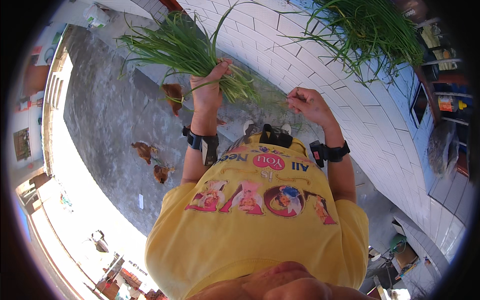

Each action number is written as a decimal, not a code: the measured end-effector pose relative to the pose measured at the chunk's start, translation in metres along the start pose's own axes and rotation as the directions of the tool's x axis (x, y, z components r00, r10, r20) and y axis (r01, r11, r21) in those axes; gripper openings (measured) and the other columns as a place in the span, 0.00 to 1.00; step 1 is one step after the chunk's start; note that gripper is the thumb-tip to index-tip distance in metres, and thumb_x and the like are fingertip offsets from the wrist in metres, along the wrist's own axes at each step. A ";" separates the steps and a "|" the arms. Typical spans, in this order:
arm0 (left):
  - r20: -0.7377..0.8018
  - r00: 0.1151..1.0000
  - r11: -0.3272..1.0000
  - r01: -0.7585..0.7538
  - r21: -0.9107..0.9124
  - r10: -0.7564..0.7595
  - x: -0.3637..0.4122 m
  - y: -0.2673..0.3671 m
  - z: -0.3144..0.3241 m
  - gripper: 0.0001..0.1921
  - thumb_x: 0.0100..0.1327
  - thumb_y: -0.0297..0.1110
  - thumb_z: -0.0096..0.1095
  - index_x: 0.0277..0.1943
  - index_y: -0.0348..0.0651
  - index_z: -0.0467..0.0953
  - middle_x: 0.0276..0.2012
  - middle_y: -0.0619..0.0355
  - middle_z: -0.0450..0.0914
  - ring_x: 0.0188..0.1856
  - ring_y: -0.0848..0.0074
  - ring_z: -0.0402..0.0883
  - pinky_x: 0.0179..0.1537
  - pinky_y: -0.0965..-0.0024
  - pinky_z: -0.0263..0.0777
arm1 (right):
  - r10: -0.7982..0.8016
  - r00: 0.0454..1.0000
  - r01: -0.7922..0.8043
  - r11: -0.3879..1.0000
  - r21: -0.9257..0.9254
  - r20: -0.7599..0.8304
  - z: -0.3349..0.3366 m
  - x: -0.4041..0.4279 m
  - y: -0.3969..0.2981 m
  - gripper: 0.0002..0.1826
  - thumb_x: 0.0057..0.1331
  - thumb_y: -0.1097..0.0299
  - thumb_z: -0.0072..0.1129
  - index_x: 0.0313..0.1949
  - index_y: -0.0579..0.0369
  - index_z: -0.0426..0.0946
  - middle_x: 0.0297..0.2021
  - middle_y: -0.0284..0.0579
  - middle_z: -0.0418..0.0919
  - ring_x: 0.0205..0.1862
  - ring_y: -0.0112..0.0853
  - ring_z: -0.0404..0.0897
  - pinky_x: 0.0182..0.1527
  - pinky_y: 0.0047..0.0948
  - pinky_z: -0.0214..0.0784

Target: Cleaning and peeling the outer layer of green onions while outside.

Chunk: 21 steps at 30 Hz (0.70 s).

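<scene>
My left hand (212, 80) is closed round a bunch of long green leafy stalks (176, 47), which look like Chinese chives. The leaves fan out to the upper left, and the pale stem ends stick out on the right of the fist. To the right, apart from the bunch, my right hand (307, 105) has its thumb and forefinger pinched together with the other fingers curled. Thin strands show near its fingertips, but whether it grips them I cannot tell. A larger heap of the same green stalks (375, 37) lies on a tiled ledge at the upper right.
Brown chickens (173, 98) stand on the grey concrete floor (108, 90) at the left. A white tiled wall (360, 112) runs along the right. On the ledge lie a phone-like device (419, 105) and a clear plastic bag (443, 148). Loose green bits are scattered on the floor below the hands.
</scene>
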<state>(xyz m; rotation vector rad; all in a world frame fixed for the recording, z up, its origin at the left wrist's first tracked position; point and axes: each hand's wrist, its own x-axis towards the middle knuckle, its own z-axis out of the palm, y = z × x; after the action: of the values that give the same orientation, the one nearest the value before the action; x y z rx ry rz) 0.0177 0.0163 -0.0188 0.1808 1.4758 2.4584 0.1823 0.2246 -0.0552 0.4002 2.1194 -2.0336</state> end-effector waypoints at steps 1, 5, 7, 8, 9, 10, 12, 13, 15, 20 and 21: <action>-0.031 0.999 0.999 -0.028 0.036 0.029 0.000 0.003 -0.002 0.03 0.53 0.19 0.59 0.31 0.35 0.76 0.32 0.52 0.79 0.27 0.77 0.76 0.30 0.76 0.70 | 0.009 1.000 -0.009 1.000 0.010 -0.001 -0.001 -0.002 0.007 0.06 0.63 0.72 0.50 0.33 0.62 0.71 0.22 0.36 0.73 0.22 0.18 0.68 0.26 0.17 0.63; -0.050 0.997 0.998 -0.049 0.045 0.051 0.001 0.011 -0.007 0.04 0.52 0.18 0.59 0.31 0.34 0.77 0.30 0.54 0.80 0.26 0.79 0.76 0.29 0.77 0.70 | 0.136 0.982 -0.134 0.991 0.023 -0.131 -0.029 0.003 0.090 0.05 0.60 0.74 0.51 0.35 0.62 0.72 0.23 0.37 0.75 0.21 0.19 0.70 0.26 0.20 0.65; -0.038 0.998 0.996 -0.046 0.082 0.050 0.003 0.010 -0.009 0.04 0.52 0.19 0.58 0.32 0.34 0.77 0.29 0.54 0.79 0.26 0.79 0.75 0.28 0.77 0.69 | 0.203 0.947 -0.237 0.965 -0.111 -0.250 -0.037 0.005 0.119 0.07 0.58 0.77 0.51 0.37 0.62 0.72 0.25 0.41 0.76 0.23 0.25 0.74 0.28 0.24 0.68; -0.054 0.998 0.996 -0.034 0.084 0.039 0.003 0.011 -0.013 0.04 0.53 0.19 0.58 0.32 0.34 0.77 0.29 0.54 0.79 0.26 0.79 0.75 0.28 0.77 0.69 | 0.211 0.945 -0.243 0.964 -0.104 -0.250 -0.042 0.002 0.131 0.07 0.58 0.77 0.51 0.37 0.62 0.72 0.25 0.41 0.76 0.23 0.25 0.74 0.28 0.24 0.68; -0.068 0.997 0.996 -0.021 0.086 0.027 0.003 0.012 -0.015 0.04 0.53 0.19 0.58 0.32 0.33 0.77 0.29 0.54 0.79 0.26 0.79 0.75 0.28 0.77 0.69 | 0.103 0.950 -0.201 0.924 -0.324 -0.295 -0.044 -0.001 0.137 0.09 0.57 0.77 0.51 0.39 0.61 0.73 0.26 0.44 0.77 0.24 0.29 0.75 0.30 0.26 0.68; -0.038 0.999 0.999 -0.011 0.046 0.012 0.002 0.017 -0.014 0.04 0.53 0.18 0.57 0.32 0.33 0.76 0.29 0.54 0.79 0.27 0.78 0.75 0.29 0.77 0.70 | -0.012 0.949 -0.164 0.832 -0.529 -0.314 -0.047 -0.004 0.144 0.11 0.55 0.77 0.52 0.40 0.61 0.73 0.28 0.46 0.78 0.25 0.34 0.77 0.32 0.28 0.69; -0.038 0.999 0.999 0.022 0.043 -0.020 -0.001 0.015 -0.016 0.04 0.53 0.18 0.57 0.32 0.34 0.76 0.29 0.53 0.79 0.27 0.78 0.76 0.30 0.77 0.70 | -0.018 0.923 -0.174 0.872 -0.458 -0.384 -0.050 -0.002 0.145 0.12 0.55 0.77 0.51 0.41 0.60 0.73 0.28 0.48 0.78 0.26 0.36 0.77 0.33 0.29 0.69; -0.040 0.998 0.998 0.044 0.037 -0.043 -0.003 0.014 -0.018 0.04 0.53 0.17 0.57 0.32 0.34 0.76 0.30 0.53 0.79 0.28 0.78 0.76 0.30 0.77 0.70 | -0.027 0.893 -0.170 0.905 -0.391 -0.450 -0.050 -0.001 0.141 0.13 0.55 0.77 0.51 0.41 0.58 0.73 0.28 0.49 0.78 0.27 0.38 0.77 0.34 0.30 0.69; -0.023 0.997 0.996 0.075 0.046 -0.074 -0.009 0.009 -0.019 0.05 0.53 0.17 0.57 0.32 0.34 0.76 0.30 0.53 0.79 0.28 0.77 0.76 0.31 0.77 0.71 | 0.074 0.885 -0.277 0.878 -0.390 -0.461 -0.056 0.001 0.113 0.12 0.54 0.74 0.54 0.40 0.57 0.74 0.27 0.50 0.78 0.27 0.37 0.77 0.34 0.31 0.68; 0.082 0.976 0.978 0.196 0.069 -0.201 -0.017 0.000 -0.009 0.05 0.53 0.17 0.57 0.34 0.34 0.76 0.33 0.52 0.80 0.29 0.76 0.77 0.33 0.76 0.72 | -0.248 0.861 -0.039 0.839 -0.543 -0.445 -0.030 0.013 0.038 0.05 0.57 0.71 0.58 0.32 0.58 0.77 0.20 0.38 0.75 0.16 0.19 0.64 0.21 0.18 0.58; 0.081 0.978 0.979 0.189 0.070 -0.194 -0.016 0.000 -0.007 0.05 0.53 0.17 0.57 0.34 0.34 0.76 0.33 0.52 0.80 0.29 0.76 0.77 0.33 0.76 0.72 | -0.355 0.829 0.085 0.844 -0.530 -0.432 -0.024 0.018 0.022 0.05 0.57 0.71 0.58 0.31 0.59 0.77 0.20 0.37 0.74 0.17 0.18 0.62 0.21 0.18 0.57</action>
<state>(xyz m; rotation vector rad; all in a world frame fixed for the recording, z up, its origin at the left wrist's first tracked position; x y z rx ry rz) 0.0316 0.0054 -0.0217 0.1491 1.4607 2.2260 0.1731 0.2504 -0.0801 0.6965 3.0399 -1.4859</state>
